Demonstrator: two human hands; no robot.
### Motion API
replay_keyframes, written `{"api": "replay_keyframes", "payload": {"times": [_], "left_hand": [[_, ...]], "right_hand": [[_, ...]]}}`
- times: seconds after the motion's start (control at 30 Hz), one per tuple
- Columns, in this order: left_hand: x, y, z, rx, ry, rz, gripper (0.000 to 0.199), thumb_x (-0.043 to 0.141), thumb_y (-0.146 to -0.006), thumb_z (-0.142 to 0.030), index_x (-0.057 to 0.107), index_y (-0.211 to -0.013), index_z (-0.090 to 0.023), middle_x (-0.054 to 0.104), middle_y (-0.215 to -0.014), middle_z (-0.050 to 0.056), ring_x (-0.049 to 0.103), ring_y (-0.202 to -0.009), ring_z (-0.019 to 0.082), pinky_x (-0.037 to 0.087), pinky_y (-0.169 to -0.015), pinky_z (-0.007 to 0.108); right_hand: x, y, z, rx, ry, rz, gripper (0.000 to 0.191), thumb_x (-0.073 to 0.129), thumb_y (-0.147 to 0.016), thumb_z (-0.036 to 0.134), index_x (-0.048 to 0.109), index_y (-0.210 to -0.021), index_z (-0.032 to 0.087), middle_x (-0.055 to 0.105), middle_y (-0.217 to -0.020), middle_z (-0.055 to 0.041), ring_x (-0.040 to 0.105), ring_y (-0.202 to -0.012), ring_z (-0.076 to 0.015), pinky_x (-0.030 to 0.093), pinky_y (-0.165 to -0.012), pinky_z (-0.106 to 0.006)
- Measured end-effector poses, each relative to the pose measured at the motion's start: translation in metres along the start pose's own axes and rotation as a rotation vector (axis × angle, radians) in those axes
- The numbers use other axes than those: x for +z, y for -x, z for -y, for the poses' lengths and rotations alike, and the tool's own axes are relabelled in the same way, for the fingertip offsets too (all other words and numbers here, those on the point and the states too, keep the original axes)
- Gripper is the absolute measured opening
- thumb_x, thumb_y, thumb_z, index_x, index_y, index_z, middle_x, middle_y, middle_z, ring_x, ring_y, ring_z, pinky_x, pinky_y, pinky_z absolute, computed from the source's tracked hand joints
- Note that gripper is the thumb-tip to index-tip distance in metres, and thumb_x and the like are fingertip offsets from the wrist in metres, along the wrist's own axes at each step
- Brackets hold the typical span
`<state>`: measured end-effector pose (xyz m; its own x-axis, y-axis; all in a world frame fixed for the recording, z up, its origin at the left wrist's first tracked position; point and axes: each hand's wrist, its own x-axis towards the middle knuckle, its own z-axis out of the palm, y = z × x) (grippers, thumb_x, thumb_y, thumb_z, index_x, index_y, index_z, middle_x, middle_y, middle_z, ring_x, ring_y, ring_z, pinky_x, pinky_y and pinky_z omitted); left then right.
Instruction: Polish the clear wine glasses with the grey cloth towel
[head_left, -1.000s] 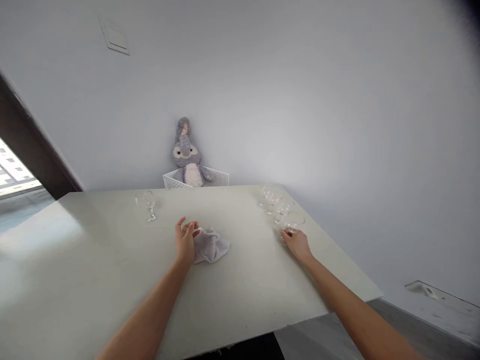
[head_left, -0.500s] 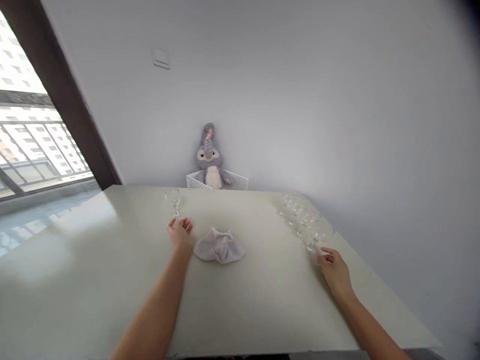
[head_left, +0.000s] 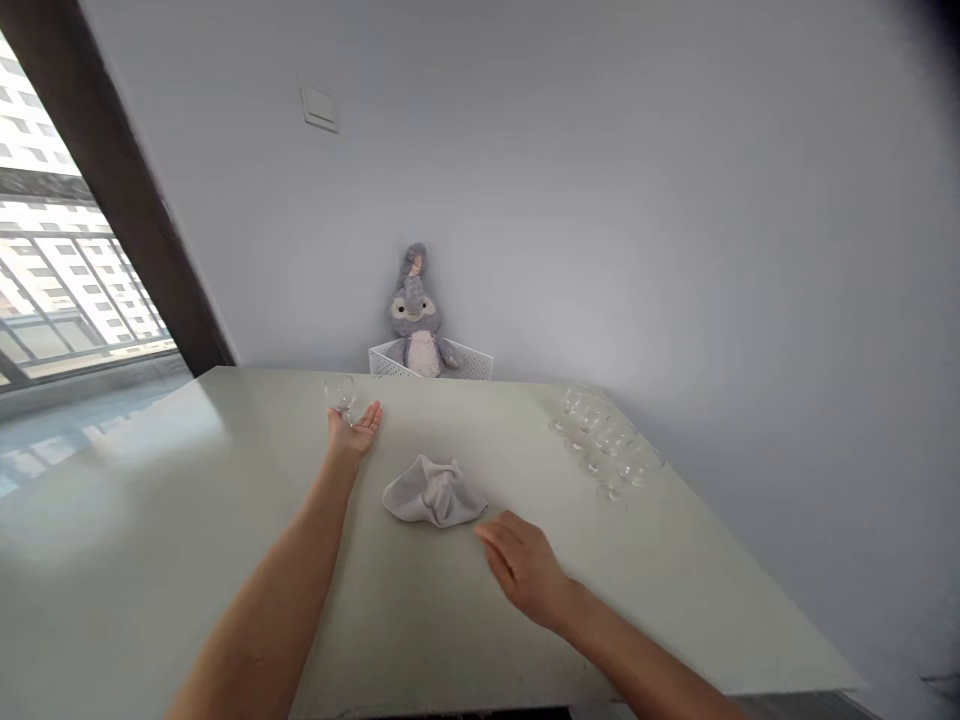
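A clear stemmed glass stands upright at the left rear of the table. My left hand is right at its base, palm up, with thumb and fingers spread apart on either side of the stem; whether skin touches glass I cannot tell. In the middle lies a crumpled pale grey cloth. Just off its right corner hovers my right hand, fingers drawn together and pointing at the cloth, with nothing visible in them. Several more clear stemmed glasses stand in a slanting row on the right.
The pale table ends against a grey-white wall. Behind its far edge, a grey plush rabbit sits in a white perforated basket. A dark-framed window is at the left.
My right hand has left the near end of the glass row and swung left to the cloth. My left hand has moved forward to the single glass and turned palm up.
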<state>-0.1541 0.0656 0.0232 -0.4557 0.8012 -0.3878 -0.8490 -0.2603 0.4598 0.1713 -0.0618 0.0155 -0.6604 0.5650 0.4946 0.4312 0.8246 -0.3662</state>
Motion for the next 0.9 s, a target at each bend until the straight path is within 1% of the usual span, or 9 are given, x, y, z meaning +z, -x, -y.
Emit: {"api": "replay_keyframes", "payload": {"times": [0.1,0.2,0.27,0.37,0.47,0.57,0.67,0.77,0.9], "left_hand": [[0.0,-0.003,-0.003,0.0,0.04,-0.005,0.043,0.026,-0.083,-0.056,0.025,-0.117,-0.03,0.046,-0.114,0.016,0.061,-0.092,0.021,0.054,-0.064,0.033],[-0.001,-0.001,-0.003,0.015,0.08,-0.002,0.037,0.025,-0.085,-0.054,0.033,-0.104,-0.024,0.05,-0.109,0.015,0.061,-0.09,0.019,0.054,-0.065,0.032],[-0.001,0.003,-0.001,0.022,0.096,0.011,0.035,0.027,-0.085,-0.053,0.036,-0.096,-0.021,0.053,-0.104,0.014,0.062,-0.089,0.018,0.055,-0.064,0.03],[-0.001,0.014,0.006,0.011,0.092,0.036,0.033,0.034,-0.084,-0.052,0.037,-0.087,-0.019,0.055,-0.1,0.015,0.062,-0.089,0.019,0.055,-0.061,0.027],[0.0,0.031,0.017,-0.014,0.058,0.057,0.029,0.041,-0.083,-0.047,0.038,-0.08,-0.018,0.057,-0.096,0.015,0.062,-0.089,0.02,0.055,-0.061,0.026],[0.001,0.052,0.033,-0.024,0.011,0.09,0.026,0.05,-0.08,-0.04,0.04,-0.074,-0.017,0.059,-0.091,0.013,0.063,-0.088,0.02,0.054,-0.064,0.025],[-0.003,0.072,0.054,0.028,-0.085,0.162,0.023,0.057,-0.076,-0.036,0.043,-0.076,-0.018,0.06,-0.085,0.009,0.063,-0.086,0.018,0.053,-0.07,0.025],[-0.009,0.087,0.076,0.131,-0.229,0.271,0.026,0.062,-0.072,-0.034,0.043,-0.084,-0.021,0.061,-0.088,0.004,0.063,-0.084,0.016,0.051,-0.075,0.03],[-0.014,0.104,0.101,0.192,-0.377,0.411,0.037,0.066,-0.068,-0.033,0.041,-0.093,-0.023,0.059,-0.097,0.004,0.061,-0.09,0.018,0.049,-0.077,0.033]], "right_hand": [[0.015,-0.023,0.015,-0.189,0.14,0.069,0.027,0.037,-0.084,0.011,0.055,-0.103,0.019,0.06,-0.086,-0.005,0.051,-0.078,-0.0174,0.043,-0.069,-0.03],[0.034,-0.043,0.016,-0.215,0.261,0.091,0.029,0.04,-0.083,0.012,0.053,-0.108,0.019,0.059,-0.099,-0.007,0.05,-0.088,-0.0195,0.042,-0.076,-0.033],[0.047,-0.053,0.011,-0.161,0.34,0.108,0.03,0.047,-0.082,0.021,0.051,-0.112,0.017,0.055,-0.11,-0.01,0.049,-0.094,-0.0224,0.042,-0.079,-0.036],[0.065,-0.063,-0.002,0.014,0.418,0.149,0.043,0.055,-0.077,0.037,0.051,-0.113,0.014,0.055,-0.109,-0.0129,0.049,-0.094,-0.0263,0.044,-0.075,-0.037],[0.072,-0.069,-0.019,0.168,0.334,0.162,0.026,0.053,-0.078,0.032,0.059,-0.099,0.018,0.059,-0.098,-0.0098,0.053,-0.084,-0.0224,0.043,-0.066,-0.031],[0.067,-0.076,-0.039,0.411,0.014,0.017,0.011,0.053,-0.074,0.025,0.06,-0.069,0.018,0.06,-0.077,-0.0039,0.052,-0.065,-0.0149,0.038,-0.058,-0.025],[0.052,-0.079,-0.058,0.621,-0.196,-0.154,0.029,0.043,-0.079,0.034,0.053,-0.059,0.016,0.048,-0.053,0.0017,0.042,-0.049,-0.0111,0.031,-0.047,-0.022],[0.035,-0.077,-0.064,0.703,-0.288,-0.295,0.041,0.03,-0.084,0.043,0.049,-0.059,0.016,0.038,-0.048,0.0043,0.033,-0.043,-0.0094,0.025,-0.041,-0.022],[0.02,-0.071,-0.047,0.674,-0.532,-0.517,0.041,0.041,-0.08,0.048,0.048,-0.056,0.017,0.046,-0.057,0.0016,0.04,-0.05,-0.0096,0.03,-0.046,-0.022]]}}
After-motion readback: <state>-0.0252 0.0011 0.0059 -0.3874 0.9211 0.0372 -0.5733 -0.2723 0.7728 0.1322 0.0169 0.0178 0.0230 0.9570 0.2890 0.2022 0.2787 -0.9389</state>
